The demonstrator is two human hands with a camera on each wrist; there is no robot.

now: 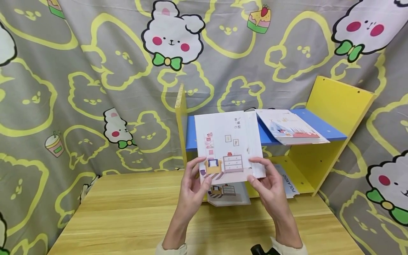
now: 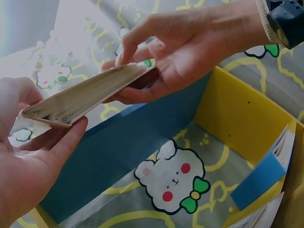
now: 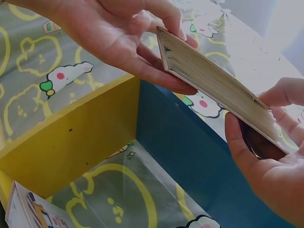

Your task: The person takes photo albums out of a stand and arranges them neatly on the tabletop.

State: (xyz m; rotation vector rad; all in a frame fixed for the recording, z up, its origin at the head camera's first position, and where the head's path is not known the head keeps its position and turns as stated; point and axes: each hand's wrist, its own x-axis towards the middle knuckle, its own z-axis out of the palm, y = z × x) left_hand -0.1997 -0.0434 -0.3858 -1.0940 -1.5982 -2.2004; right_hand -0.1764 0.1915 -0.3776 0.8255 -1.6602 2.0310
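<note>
The white, squarish paper-covered book printed with furniture [image 1: 227, 141] is gripped by both hands, its lower left edge by the left hand [image 1: 192, 184], its lower right by the right hand [image 1: 269, 182]. Tilted, it is held in front of the flat blue shelf board [image 1: 322, 128], neither hand being clearly nearer.

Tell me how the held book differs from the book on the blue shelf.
The held book is gripped by the left hand and right hand, while the shelf book lies on the blue shelf. The held book shows a printed chair and drawers; the shelf book shows blue and red artwork. Both covers look mostly white.
</note>
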